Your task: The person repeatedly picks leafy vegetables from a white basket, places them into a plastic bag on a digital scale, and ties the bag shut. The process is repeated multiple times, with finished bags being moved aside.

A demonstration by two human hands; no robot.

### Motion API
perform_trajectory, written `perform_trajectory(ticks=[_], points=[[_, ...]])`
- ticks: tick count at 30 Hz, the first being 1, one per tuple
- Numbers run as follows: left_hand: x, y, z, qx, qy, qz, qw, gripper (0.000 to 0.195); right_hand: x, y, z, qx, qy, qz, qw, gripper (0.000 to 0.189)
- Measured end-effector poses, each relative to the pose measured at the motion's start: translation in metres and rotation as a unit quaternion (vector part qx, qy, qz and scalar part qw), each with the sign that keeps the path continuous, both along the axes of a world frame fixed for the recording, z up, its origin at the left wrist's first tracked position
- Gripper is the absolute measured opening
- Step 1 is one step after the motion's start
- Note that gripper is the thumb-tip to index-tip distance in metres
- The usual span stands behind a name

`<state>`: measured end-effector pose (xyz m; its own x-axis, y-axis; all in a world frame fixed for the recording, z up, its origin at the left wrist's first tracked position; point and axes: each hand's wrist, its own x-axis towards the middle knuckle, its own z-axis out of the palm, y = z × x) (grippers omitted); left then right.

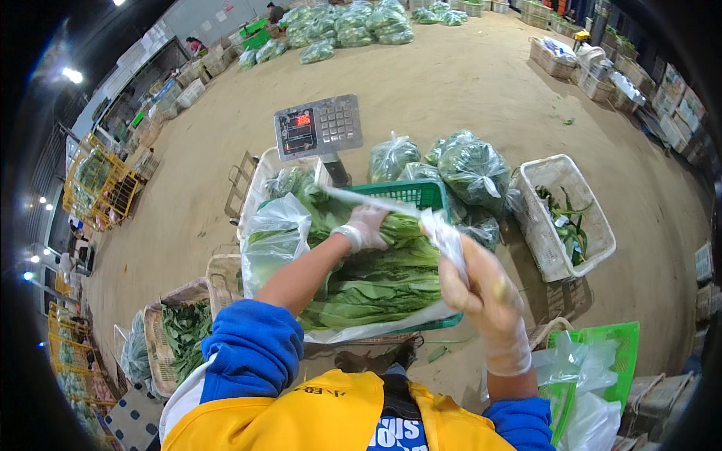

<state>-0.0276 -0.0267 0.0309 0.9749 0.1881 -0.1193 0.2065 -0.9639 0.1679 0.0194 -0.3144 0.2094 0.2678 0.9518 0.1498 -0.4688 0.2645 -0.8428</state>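
Note:
Leafy green vegetables (383, 287) lie lengthwise in a clear plastic bag, inside a green plastic crate (417, 194). My left hand (364, 225), in a thin clear glove, rests on the stalks within the bag; its fingertips are partly hidden. My right hand (479, 276), gloved too and blurred, grips the gathered edge of the plastic bag (445, 239) at the crate's right end. Just beyond the crate stands a digital scale display (318, 127) with a keypad and lit red digits.
Tied bags of greens (474, 169) lie beyond the crate. A white crate (606, 225) with some leaves stands right. A green basket (629, 349) with plastic bags is near right. Crates of leaves (152, 344) stand left, and a yellow metal cage (84, 194) farther off. People are in the distance.

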Motion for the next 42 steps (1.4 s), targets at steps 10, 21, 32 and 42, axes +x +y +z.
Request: perform_trajectory(ticks=[10, 21, 32, 42], points=[[0.035, 0.067, -0.119, -0.187, 0.125, 0.045, 0.973, 0.073, -0.021, -0.003, 0.009, -0.190, -0.020, -0.015, 0.982, 0.137], [0.026, 0.038, 0.130, -0.043, 0.293, 0.070, 0.953, 0.096, -0.011, -0.008, 0.005, -0.153, -0.109, -0.037, 0.981, 0.110], [-0.142, 0.134, 0.231, -0.016, 0.077, 0.246, 0.966, 0.084, -0.008, -0.007, -0.015, -0.189, -0.271, -0.034, 0.943, 0.077], [-0.247, 0.012, 0.144, -0.231, -0.272, 0.173, 0.918, 0.049, 0.020, 0.013, -0.034, -0.234, -0.389, -0.197, 0.869, 0.051]])
